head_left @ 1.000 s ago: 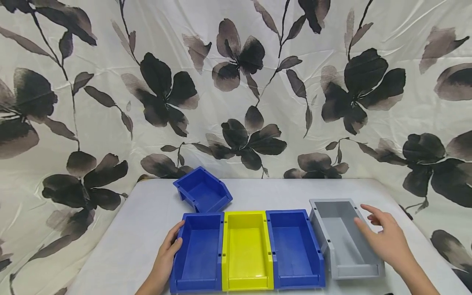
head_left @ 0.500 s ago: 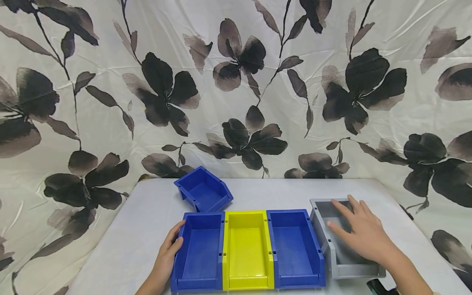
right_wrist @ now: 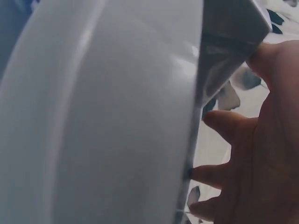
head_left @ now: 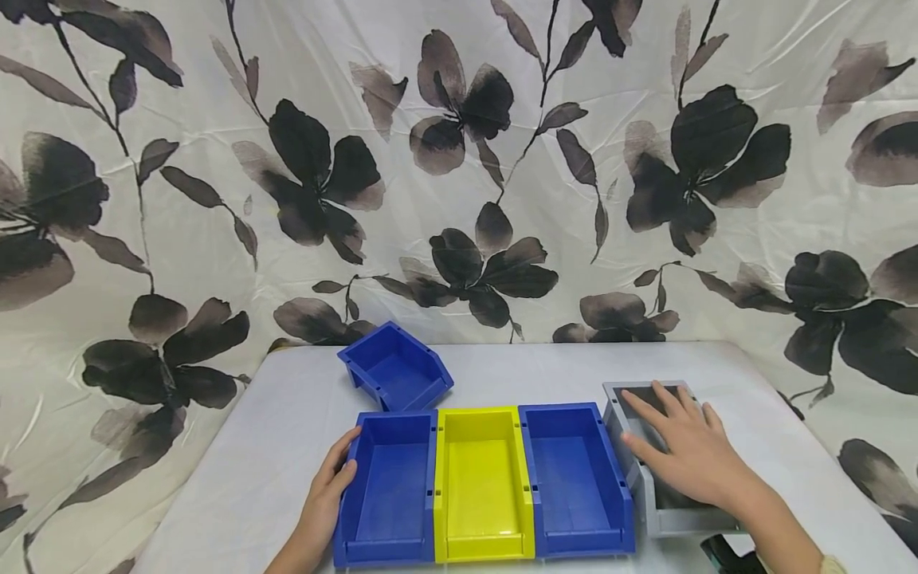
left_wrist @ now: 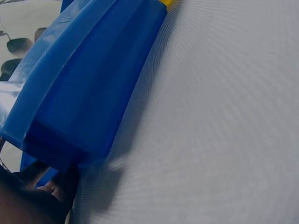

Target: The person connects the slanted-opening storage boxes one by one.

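Three bins stand side by side in the head view: a left blue bin (head_left: 393, 486), a yellow bin (head_left: 484, 486) in the middle and a right blue bin (head_left: 576, 478). My left hand (head_left: 319, 498) holds the left blue bin (left_wrist: 93, 84) at its outer left side, index finger at the far corner and thumb against the wall. Just right of the row, slightly angled, is a grey bin (head_left: 684, 522). My right hand (head_left: 692, 458) lies over it with fingers spread; in the right wrist view the fingertips are right at the grey wall (right_wrist: 126, 116).
Behind the row, a smaller blue bin (head_left: 397, 371) sits turned at an angle. A white cloth covers the table (head_left: 237, 470). Flower-printed fabric (head_left: 459, 175) hangs at the back and sides.
My right hand has moved left from the grey bin's right side to over it, its fingers spreading. The left hand and the bins stay where they were.
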`<state>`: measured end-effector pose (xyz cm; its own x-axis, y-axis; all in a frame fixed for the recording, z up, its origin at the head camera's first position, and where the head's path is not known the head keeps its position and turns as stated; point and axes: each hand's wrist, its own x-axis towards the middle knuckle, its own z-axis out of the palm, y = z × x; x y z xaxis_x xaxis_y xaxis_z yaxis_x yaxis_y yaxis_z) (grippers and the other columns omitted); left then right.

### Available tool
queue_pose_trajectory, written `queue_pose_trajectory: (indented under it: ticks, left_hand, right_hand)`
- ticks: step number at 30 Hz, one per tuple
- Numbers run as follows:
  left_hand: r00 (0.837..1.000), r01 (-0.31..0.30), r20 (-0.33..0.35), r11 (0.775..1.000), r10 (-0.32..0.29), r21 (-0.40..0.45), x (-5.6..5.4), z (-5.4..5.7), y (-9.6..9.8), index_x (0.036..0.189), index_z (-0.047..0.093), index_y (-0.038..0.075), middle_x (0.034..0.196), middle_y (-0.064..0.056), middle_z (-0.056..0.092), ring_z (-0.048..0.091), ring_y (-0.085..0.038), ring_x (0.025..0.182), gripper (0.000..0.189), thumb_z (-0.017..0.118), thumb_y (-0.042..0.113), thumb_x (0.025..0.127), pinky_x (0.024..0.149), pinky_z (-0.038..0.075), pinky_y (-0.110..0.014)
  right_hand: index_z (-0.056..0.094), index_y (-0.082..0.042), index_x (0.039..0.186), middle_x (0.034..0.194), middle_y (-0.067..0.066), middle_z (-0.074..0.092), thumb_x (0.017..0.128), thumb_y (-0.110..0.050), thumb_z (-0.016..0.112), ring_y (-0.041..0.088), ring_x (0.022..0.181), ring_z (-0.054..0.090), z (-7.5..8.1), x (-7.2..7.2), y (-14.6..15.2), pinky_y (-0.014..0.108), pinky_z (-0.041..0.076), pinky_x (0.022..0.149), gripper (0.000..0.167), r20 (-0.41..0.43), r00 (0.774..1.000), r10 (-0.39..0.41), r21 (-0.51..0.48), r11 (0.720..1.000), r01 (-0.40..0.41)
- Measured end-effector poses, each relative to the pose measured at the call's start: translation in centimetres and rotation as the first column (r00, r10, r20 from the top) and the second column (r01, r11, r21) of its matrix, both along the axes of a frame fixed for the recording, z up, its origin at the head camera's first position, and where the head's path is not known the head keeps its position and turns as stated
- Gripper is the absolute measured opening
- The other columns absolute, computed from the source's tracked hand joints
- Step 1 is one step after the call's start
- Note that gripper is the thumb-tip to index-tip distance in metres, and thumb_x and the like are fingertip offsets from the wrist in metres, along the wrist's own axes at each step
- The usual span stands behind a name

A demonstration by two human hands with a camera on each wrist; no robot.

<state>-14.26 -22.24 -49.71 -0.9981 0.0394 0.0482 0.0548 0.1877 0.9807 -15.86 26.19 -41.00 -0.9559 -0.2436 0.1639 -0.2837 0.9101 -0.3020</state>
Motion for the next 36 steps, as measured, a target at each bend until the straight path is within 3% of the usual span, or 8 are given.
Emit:
queue_pose_trajectory:
  ticks: [15,25,31,36]
  left_hand:
    - [1.000,-0.002,-0.003,1.000,0.002,-0.021,-0.4,0.1,-0.2,0.152,0.029,0.019,0.159,-0.015,0.015,0.005,-0.042,0.144,0.048,0.036,0.032,0.106,0.108,0.006,-0.065]
    - [0.999,0.016,-0.031,1.000,-0.016,-0.002,-0.7,0.1,0.3,0.151,0.030,0.016,0.158,-0.017,0.016,0.007,-0.043,0.143,0.048,0.037,0.029,0.106,0.108,0.006,-0.065]
    - [1.000,0.025,0.016,0.999,-0.025,0.039,-0.2,-0.2,0.1,0.152,0.026,0.019,0.157,-0.019,0.017,0.016,-0.043,0.140,0.048,0.035,0.031,0.106,0.105,0.017,-0.066]
    - [1.000,0.020,0.006,0.999,-0.021,0.032,-0.2,-0.1,0.0,0.152,0.026,0.020,0.158,-0.018,0.015,0.012,-0.042,0.141,0.049,0.035,0.032,0.106,0.105,0.013,-0.068]
  right_hand:
    - [0.036,-0.028,0.151,0.152,0.033,0.020,0.100,-0.050,0.042,0.062,0.134,0.001,-0.6,-0.1,-0.8,0.080,0.001,0.092,0.056,-0.020,1.000,-0.011,0.018,1.000,0.011]
    - [0.040,-0.027,0.150,0.152,0.032,0.021,0.101,-0.051,0.039,0.061,0.135,0.010,-1.7,0.0,-1.0,0.081,0.001,0.091,0.054,-0.011,0.999,-0.038,0.046,0.998,0.038]
    - [0.041,-0.028,0.149,0.152,0.032,0.023,0.100,-0.053,0.038,0.060,0.135,0.011,-2.2,0.0,-1.3,0.081,0.001,0.092,0.055,-0.011,0.999,-0.036,0.055,0.998,0.036]
    - [0.042,-0.027,0.149,0.152,0.031,0.022,0.100,-0.052,0.040,0.060,0.135,0.012,-2.0,-0.2,-1.3,0.081,0.000,0.092,0.055,-0.029,0.999,-0.033,0.052,0.998,0.035]
